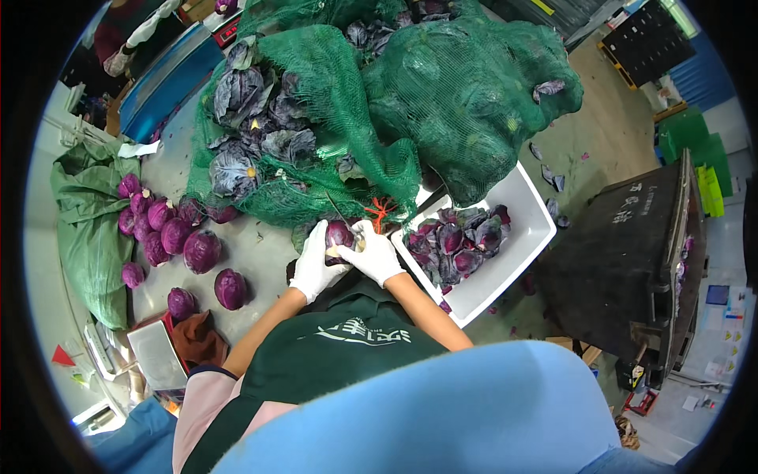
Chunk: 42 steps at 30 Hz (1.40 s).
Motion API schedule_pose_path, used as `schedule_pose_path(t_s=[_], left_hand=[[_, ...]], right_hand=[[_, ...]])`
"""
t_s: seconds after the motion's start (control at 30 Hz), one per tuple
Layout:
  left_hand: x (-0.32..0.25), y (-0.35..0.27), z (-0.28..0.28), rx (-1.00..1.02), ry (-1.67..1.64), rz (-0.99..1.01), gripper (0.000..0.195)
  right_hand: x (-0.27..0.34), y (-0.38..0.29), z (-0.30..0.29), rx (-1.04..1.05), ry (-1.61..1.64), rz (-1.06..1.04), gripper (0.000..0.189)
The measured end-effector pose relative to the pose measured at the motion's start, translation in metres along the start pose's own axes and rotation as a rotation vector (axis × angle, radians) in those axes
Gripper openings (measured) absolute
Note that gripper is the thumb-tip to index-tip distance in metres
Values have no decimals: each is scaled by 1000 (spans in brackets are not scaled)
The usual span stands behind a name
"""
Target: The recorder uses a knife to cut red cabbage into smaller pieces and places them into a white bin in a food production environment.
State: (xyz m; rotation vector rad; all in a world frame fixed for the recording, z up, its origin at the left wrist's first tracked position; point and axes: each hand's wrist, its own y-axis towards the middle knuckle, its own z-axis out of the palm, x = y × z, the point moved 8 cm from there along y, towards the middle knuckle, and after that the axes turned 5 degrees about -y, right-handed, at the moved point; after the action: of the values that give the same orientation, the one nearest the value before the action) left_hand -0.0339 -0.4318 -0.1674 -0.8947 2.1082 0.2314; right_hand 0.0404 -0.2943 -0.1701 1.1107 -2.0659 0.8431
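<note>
My left hand (315, 266), in a white glove, grips a small red cabbage head (339, 234) from its left side. On its other side my right hand (373, 252), gloved too, has its thumb near the cabbage's pale stem end. A thin knife blade (339, 208) seems to project upward from the right hand; its handle is hidden. Just beyond the hands lies an open green mesh sack (331, 89) with dark-leaved red cabbages (237, 95). Peeled purple heads (202, 252) rest on the grey table (260, 260) to the left.
A white bin (503, 266) at the right holds loose outer leaves (453, 243). Another full mesh sack (468, 101) bulges over it. Scales (157, 349) stand at lower left beside a green woven sack (89, 225). A large black container (616, 260) stands right. Another person's gloved arm (151, 26) shows upper left.
</note>
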Motion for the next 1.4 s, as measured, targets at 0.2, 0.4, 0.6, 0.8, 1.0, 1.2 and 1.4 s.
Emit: schedule_pose_path(t_s=[0.2,0.4,0.6,0.8,1.0,1.2,1.4], left_hand=[[-9,3,2,0,43,28,111],[-12,7,-2,12,14,9,110],[-12,9,-6,-1,-24,-80,103],[-10,10,-2,-42,17,-43,100],[-2,11,3,-14,25,-61,107],[-6,8,0,-70,6,-24,114],[14,3,-8,1,-259,40,115]], right_hand=[[-3,5,-9,40,-32,13,52],[-32,3,-10,-37,137,23,38],[3,-16,8,-5,-258,-105,76],[4,-19,13,-49,-279,-108,77],[1,-19,13,-76,-315,-137,73],[-19,-14,3,-88,99,-13,50],[-51,-19,2,-152,560,344,39]])
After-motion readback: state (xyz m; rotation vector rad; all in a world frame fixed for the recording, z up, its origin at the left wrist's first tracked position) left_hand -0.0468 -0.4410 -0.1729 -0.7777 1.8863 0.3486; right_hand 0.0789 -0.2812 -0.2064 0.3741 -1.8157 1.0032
